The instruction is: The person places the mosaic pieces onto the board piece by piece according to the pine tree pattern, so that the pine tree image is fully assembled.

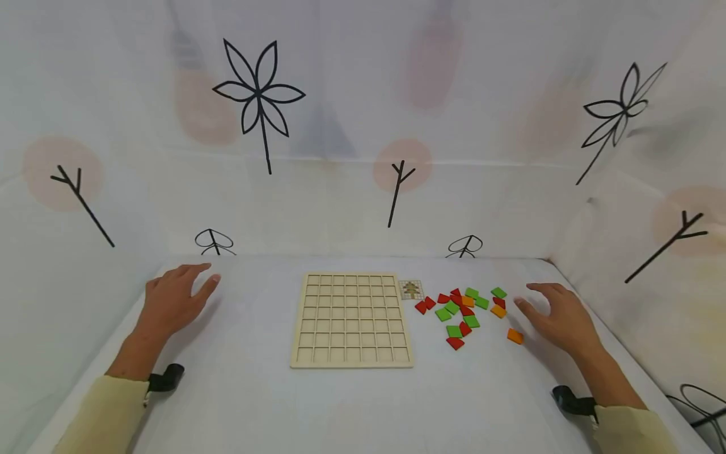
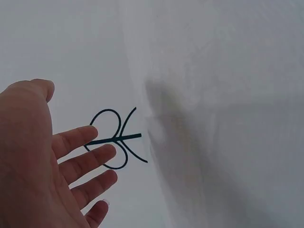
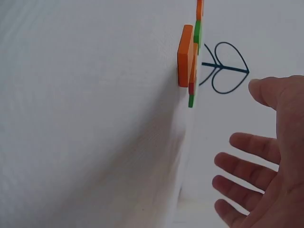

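Note:
My left hand (image 1: 172, 299) hovers over the left side of the white table, fingers relaxed and holding nothing. In the left wrist view its fingers (image 2: 83, 166) are spread with only cloth behind them. My right hand (image 1: 558, 318) is on the far right, also empty, thumb and fingers apart. Nearest to it lies an orange tile (image 1: 515, 336), which stands large in the right wrist view as an orange block edge (image 3: 184, 57). Left of that hand are scattered several red, green and orange tiles (image 1: 471, 321). A pale wooden grid board (image 1: 354, 318) lies mid-table, its squares bare.
A small card with a tree pattern (image 1: 411, 290) lies at the board's upper right corner. White cloth walls (image 1: 351, 208) printed with black plant drawings surround the table (image 1: 351, 410) at the back and both sides.

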{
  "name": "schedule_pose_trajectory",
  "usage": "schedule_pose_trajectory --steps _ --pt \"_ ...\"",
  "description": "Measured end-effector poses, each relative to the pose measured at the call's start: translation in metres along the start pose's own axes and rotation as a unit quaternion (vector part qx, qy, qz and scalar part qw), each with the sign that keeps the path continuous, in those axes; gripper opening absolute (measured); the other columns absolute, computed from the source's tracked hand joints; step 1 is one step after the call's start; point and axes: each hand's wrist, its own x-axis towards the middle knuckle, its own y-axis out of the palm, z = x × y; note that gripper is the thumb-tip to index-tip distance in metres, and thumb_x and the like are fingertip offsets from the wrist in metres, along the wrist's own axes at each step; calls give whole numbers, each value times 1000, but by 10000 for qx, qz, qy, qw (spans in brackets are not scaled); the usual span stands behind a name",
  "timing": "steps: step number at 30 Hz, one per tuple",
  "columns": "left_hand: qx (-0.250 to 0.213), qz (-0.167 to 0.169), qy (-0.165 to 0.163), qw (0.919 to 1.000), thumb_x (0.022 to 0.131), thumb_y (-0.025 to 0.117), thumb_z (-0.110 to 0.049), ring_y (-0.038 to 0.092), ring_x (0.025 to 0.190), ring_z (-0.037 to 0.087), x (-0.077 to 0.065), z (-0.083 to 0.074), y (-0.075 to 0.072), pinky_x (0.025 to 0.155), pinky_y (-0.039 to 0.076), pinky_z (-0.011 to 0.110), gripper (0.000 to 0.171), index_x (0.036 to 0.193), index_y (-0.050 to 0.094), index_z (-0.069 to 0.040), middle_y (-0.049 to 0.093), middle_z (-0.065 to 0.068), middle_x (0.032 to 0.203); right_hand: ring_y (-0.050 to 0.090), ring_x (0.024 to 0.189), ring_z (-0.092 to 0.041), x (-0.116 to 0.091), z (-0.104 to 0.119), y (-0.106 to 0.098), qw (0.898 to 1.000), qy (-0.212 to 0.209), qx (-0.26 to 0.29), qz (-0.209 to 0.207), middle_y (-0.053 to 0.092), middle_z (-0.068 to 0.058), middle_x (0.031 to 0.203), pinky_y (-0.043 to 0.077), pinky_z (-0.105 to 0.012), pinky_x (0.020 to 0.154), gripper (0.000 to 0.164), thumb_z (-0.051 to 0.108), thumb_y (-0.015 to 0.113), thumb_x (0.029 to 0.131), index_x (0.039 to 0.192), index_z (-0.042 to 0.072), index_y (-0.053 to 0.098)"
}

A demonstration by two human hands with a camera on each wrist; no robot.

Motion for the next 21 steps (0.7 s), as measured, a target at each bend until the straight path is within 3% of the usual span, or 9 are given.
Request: schedule_pose_trajectory --steps 11,21 --pt "-375 226 194 9989 111 50 -51 44 138 55 4 -13 9 107 25 77 63 150 55 -2 53 33 149 44 131 -58 10 15 9 9993 -306 194 25 50 -37 144 42 -76 104 58 34 70 102 142 -6 57" --pt "-577 703 470 9947 108 52 -57 42 142 53 8 -34 21 112 27 76 69 153 53 -5 49 28 155 45 134 -56 19 42 18 9985 -339 371 203 52 -33 146 43 -74 106 57 31 73 101 144 -3 58"
